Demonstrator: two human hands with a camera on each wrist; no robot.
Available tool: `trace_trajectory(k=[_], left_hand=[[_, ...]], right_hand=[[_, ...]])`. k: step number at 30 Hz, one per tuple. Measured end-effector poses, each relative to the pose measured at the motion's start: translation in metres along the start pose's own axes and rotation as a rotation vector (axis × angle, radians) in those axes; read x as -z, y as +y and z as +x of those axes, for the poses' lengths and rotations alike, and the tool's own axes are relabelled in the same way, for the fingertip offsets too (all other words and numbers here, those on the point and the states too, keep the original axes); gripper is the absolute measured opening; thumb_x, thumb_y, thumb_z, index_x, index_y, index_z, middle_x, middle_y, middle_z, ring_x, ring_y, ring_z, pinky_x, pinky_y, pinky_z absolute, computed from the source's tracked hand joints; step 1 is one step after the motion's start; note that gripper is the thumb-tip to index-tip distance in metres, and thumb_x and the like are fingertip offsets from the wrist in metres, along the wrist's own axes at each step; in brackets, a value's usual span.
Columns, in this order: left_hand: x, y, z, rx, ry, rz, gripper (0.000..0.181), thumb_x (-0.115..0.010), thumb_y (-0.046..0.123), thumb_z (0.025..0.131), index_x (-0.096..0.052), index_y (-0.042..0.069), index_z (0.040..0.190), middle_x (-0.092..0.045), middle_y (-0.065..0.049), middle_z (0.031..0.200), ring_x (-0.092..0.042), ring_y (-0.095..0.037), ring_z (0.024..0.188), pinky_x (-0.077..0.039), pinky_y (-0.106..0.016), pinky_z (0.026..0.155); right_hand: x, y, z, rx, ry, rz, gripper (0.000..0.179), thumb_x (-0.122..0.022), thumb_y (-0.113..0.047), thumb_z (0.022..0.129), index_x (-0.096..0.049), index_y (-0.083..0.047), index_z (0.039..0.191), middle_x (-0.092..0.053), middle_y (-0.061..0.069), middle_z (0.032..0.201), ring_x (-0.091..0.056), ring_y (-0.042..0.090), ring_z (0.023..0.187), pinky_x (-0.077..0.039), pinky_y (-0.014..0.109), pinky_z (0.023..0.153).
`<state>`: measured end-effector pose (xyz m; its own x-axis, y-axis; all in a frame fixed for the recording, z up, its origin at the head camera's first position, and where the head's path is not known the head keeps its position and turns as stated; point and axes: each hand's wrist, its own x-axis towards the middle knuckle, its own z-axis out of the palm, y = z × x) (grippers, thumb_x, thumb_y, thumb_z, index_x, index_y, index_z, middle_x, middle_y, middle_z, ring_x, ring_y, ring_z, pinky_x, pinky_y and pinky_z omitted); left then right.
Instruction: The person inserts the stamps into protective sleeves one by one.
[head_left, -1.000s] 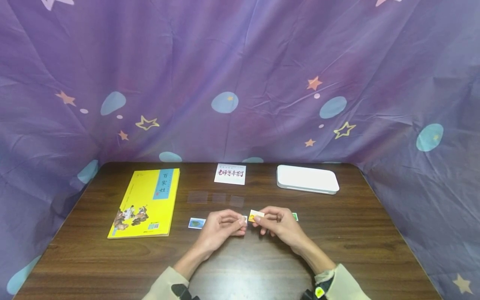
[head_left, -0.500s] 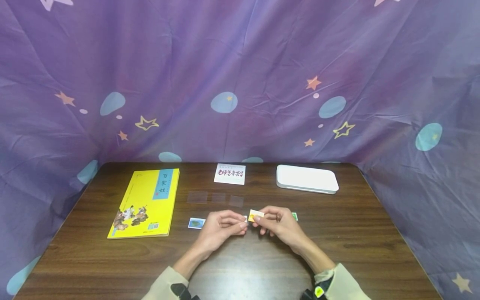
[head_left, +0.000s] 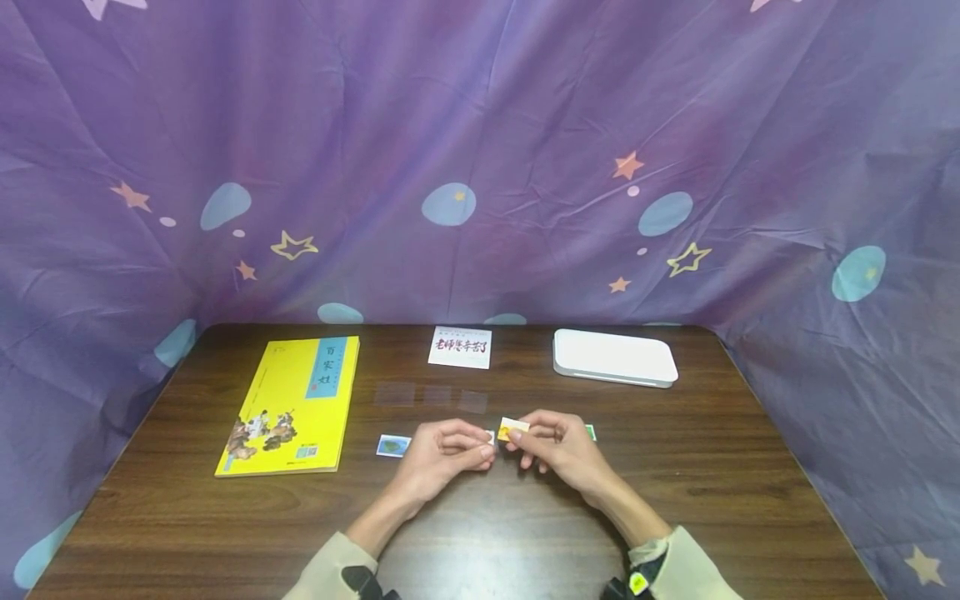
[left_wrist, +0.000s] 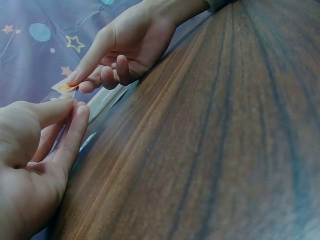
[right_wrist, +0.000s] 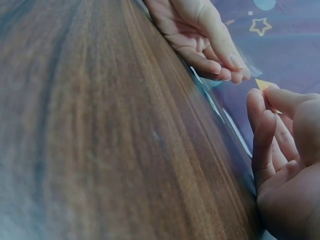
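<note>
Both hands meet above the middle of the table, fingertips nearly together. Between thumb and fingers, my right hand (head_left: 558, 446) pinches a small yellow-and-white stamp (head_left: 513, 428); its orange picture (left_wrist: 66, 88) shows in the left wrist view. My left hand (head_left: 446, 454) pinches a small clear plastic sleeve (right_wrist: 251, 64), a faint see-through film at its fingertips in the right wrist view. A blue stamp (head_left: 393, 446) lies just left of the left hand. Behind the right hand a green stamp (head_left: 591, 432) is mostly hidden. A whitish edge (head_left: 491, 437) shows beside the left fingertips.
Three clear sleeves (head_left: 438, 395) lie in a row beyond the hands. A yellow book (head_left: 292, 404) is at the left, a white card with red writing (head_left: 461, 347) at the back, and a white flat case (head_left: 615, 358) at the back right. A purple curtain (head_left: 450, 125) hangs behind.
The hands barely move. The yellow-and-white stamp tilts and rises slightly at the right fingertips; other things stay in place.
</note>
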<state>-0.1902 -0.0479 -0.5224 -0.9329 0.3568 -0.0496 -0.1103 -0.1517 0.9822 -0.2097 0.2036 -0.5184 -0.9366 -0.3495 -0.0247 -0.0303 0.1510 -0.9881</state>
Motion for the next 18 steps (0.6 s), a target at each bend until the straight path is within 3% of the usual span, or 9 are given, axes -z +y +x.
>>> trace_trajectory(k=[11,18], left_hand=[[0.0005,0.0014,-0.0003,-0.014,-0.016,0.041,0.031,-0.083,0.004,0.094,-0.072,-0.009,0.119,-0.08,-0.029,0.11,-0.082,-0.021,0.089,-0.072,-0.036,0.09],[0.0006,0.0024,-0.001,-0.023,-0.033,0.039,0.029,-0.082,0.003,0.095,-0.072,-0.01,0.119,-0.077,-0.034,0.113,-0.082,-0.025,0.091,-0.072,-0.038,0.091]], right_hand=[[-0.0001,-0.0019,-0.0016,-0.002,-0.031,-0.021,0.023,-0.079,-0.024,0.101,-0.076,-0.006,0.115,-0.083,0.017,0.105,-0.071,0.01,0.069,-0.058,0.02,0.053],[-0.0001,-0.0017,-0.0014,-0.005,-0.023,-0.024,0.024,-0.079,-0.025,0.101,-0.076,-0.007,0.115,-0.083,0.017,0.104,-0.071,0.011,0.069,-0.058,0.021,0.053]])
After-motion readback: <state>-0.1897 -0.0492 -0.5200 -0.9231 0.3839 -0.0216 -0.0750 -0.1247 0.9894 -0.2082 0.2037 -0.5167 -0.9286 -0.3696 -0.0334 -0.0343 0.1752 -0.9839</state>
